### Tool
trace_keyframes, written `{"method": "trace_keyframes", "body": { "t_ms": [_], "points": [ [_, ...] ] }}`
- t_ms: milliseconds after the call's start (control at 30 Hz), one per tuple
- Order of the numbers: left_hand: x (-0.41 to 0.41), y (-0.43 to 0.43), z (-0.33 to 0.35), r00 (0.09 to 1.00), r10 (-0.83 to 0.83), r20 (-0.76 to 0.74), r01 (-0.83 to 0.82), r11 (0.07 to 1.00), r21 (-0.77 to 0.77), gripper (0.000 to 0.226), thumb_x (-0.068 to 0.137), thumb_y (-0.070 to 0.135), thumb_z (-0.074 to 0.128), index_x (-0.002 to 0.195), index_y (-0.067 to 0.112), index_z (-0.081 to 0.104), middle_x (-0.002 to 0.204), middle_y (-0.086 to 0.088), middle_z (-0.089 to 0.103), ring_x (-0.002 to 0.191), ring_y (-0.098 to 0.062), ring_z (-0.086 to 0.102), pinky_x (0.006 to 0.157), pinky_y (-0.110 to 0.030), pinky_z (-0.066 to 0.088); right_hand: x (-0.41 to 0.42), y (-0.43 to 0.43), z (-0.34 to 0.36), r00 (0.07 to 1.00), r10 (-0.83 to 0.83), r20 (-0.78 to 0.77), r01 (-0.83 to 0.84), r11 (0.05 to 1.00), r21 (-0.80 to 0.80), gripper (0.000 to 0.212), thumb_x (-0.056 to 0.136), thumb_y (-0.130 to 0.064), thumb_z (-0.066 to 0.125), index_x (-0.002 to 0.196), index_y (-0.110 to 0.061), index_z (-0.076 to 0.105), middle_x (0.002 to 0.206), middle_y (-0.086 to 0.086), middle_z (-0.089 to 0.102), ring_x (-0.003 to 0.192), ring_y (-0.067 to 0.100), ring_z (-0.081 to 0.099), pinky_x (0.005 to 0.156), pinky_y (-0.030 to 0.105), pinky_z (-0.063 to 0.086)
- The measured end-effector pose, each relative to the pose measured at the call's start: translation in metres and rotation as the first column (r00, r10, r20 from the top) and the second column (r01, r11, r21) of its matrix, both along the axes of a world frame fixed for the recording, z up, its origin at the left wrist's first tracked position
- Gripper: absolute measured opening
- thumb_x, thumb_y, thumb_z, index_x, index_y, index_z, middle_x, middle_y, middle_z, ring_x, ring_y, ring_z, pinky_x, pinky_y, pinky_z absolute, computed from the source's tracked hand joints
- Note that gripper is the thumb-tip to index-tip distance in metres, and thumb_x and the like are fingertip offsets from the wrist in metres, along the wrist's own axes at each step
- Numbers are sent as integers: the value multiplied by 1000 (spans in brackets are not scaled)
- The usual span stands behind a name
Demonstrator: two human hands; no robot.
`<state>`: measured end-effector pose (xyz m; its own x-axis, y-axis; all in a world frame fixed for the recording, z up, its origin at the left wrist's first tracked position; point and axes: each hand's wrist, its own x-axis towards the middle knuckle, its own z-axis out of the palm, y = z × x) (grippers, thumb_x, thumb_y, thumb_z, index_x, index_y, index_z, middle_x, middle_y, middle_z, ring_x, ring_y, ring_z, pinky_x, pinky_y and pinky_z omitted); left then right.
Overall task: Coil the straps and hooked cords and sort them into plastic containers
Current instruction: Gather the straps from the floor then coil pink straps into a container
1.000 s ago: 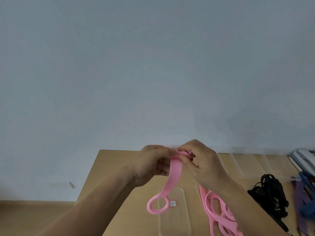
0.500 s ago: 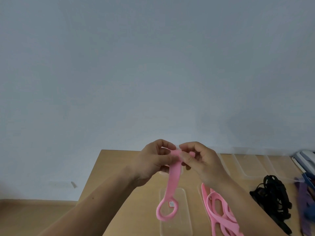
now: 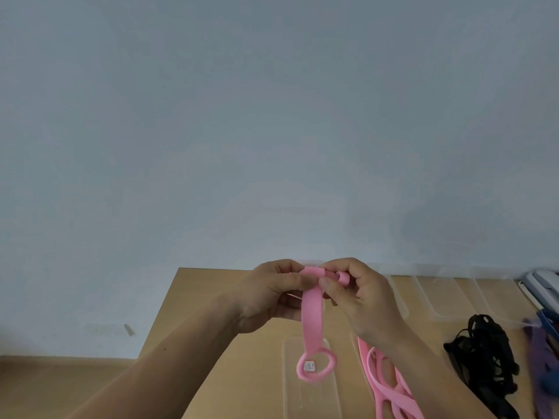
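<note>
Coil step on pink strap: L hand + R hand both curled, pinching its top end, small roll at R fingertips, rest hangs below fingers w/ ring end over clear container; next imo needs tight roll downward.

so the pink strap is held up by its curled-over top end, hanging straight down with its ring end dangling over a clear container, more pink straps piled just right of that, then a black cord tangle and purple and blue straps at the far right edge
</note>
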<state>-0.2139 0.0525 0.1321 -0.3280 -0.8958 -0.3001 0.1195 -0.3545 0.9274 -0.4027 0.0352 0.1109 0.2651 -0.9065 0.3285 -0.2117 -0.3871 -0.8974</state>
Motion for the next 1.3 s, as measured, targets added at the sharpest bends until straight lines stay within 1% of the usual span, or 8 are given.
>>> {"method": "trace_keyframes", "body": {
  "t_ms": [233,333,467,600,800,933,1067,1300],
  "points": [
    [2,-1,1,996,-62,-64,64,998,21,24,93,29,60,105,15,76,101,-13,69,96,-32,67,83,-40,57,-1,0,-1,993,-23,-118,-8,968,-249,19,82,-2,75,93,-17,68,82,-11,66,82,6,66,69,14,51],
    [1,-1,-1,997,3,-75,-2,1000,18,14,91,21,66,94,15,78,92,-9,72,87,-27,69,82,-38,57,0,0,-1,991,-21,-131,-19,954,-300,23,81,-3,76,90,-22,66,83,-13,64,80,9,63,69,16,50],
    [2,-1,-2,995,45,-88,-45,999,6,8,83,7,75,89,12,78,93,-14,73,82,-26,70,75,-34,58,-2,-2,1,996,89,-5,-89,996,29,26,79,-3,77,85,-26,70,81,-9,68,76,7,65,68,19,51],
    [2,-1,-7,987,137,-82,-140,989,-38,27,80,-6,74,105,-3,63,91,-16,74,85,-33,73,75,-37,60,-4,-5,6,965,169,203,-213,952,221,20,77,-25,78,92,-14,72,75,4,68,67,15,65,64,24,53],
    [0,-2,-11,965,198,170,-152,956,-250,44,73,4,82,112,11,64,107,-13,69,91,-21,69,84,-32,58,0,-11,0,988,149,37,-153,937,315,10,88,-16,70,98,-16,70,68,5,70,59,19,64,54,28,52],
    [-3,-3,-14,983,182,38,-173,969,-175,42,73,17,87,109,6,67,108,-18,72,97,-32,72,87,-44,59,-4,-12,1,992,108,71,-122,965,232,9,88,-12,70,97,-14,69,67,5,70,58,16,66,55,23,52],
    [-7,-2,-11,988,137,69,-124,978,-168,30,82,29,79,104,10,75,102,-17,74,97,-36,71,79,-38,59,-3,-13,0,997,33,68,-45,981,187,10,86,-11,72,95,-14,69,67,-4,70,56,9,65,54,18,50],
    [-4,-3,-14,999,30,-20,-30,999,19,26,92,9,65,115,-4,69,112,-28,69,108,-42,66,90,-44,57,-4,-9,-4,994,-14,-110,8,998,-55,22,82,-14,77,96,-31,71,87,-18,72,79,5,67,67,20,55]
  ]
}}
